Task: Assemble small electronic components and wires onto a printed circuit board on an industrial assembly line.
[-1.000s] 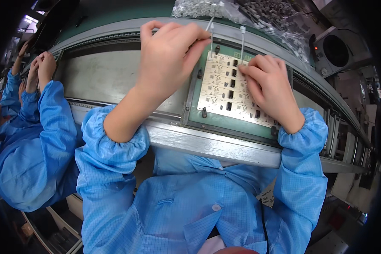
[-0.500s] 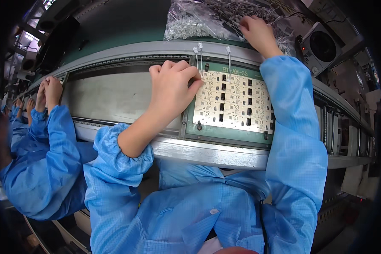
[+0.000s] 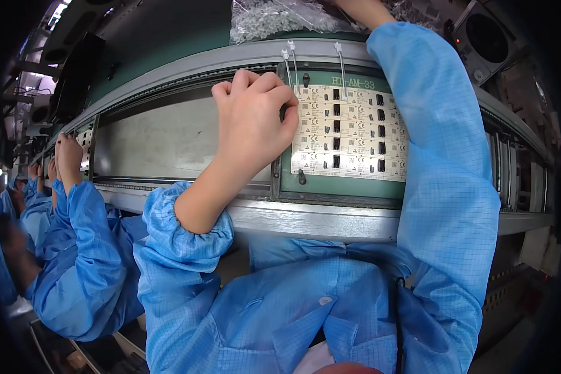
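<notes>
My left hand (image 3: 255, 118) is curled, with thumb and forefinger drawn together at the left edge of a panel of white circuit boards (image 3: 318, 129); anything between the fingertips is hidden. The panel lies in a green carrier frame (image 3: 343, 187) and bears rows of small black components. Three thin leads with white connectors (image 3: 338, 47) extend from its top edge over the far rail, two near my left hand and one farther right. My right hand (image 3: 363, 9) reaches to a clear plastic bag (image 3: 280, 20) of white connectors; the picture's top edge cuts off its fingers.
Metal conveyor rails (image 3: 318, 219) run along the near and far sides of the carrier. A dark box with a round face (image 3: 485, 38) stands at the far right. On the left, a co-worker's hand (image 3: 71, 153) is over the same line, with more people beyond.
My right hand has gone from plain view over the bag to mostly beyond the top edge. The view has shifted slightly. My left hand stays at the panel's left edge, still curled.
</notes>
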{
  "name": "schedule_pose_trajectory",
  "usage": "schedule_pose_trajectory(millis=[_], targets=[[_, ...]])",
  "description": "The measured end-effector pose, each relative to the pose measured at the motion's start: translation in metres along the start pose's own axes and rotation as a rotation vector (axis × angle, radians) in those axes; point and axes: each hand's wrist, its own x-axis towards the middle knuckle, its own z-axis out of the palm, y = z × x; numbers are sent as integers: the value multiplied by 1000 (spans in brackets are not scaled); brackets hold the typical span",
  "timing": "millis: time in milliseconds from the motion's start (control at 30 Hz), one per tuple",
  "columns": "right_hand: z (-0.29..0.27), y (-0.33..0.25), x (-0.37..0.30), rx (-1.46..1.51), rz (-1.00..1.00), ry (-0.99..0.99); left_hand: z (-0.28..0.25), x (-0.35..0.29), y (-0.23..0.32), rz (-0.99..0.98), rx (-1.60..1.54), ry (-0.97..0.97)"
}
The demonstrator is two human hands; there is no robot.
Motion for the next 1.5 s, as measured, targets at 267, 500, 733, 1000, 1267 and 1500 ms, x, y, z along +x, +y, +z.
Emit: schedule_pose_trajectory(millis=[267, 500, 733, 1000, 1267, 1500], targets=[[-58, -13, -3, 265, 130, 315, -4, 0, -2, 52, -33, -31], [-94, 7, -20, 741, 107, 91, -4, -2, -3, 64, -76, -48], [-141, -13, -59, 894, 246, 28, 4, -1, -9, -22, -177, -95], [-163, -10, -92, 955, 288, 36, 8, -2, -15, -4, -253, -120], [-173, 16, -128, 890, 312, 52, -1, 2, -9, -39, -272, -145], [-190, 22, -141, 865, 407, 113, -7, 11, -3, 48, -140, -225]])
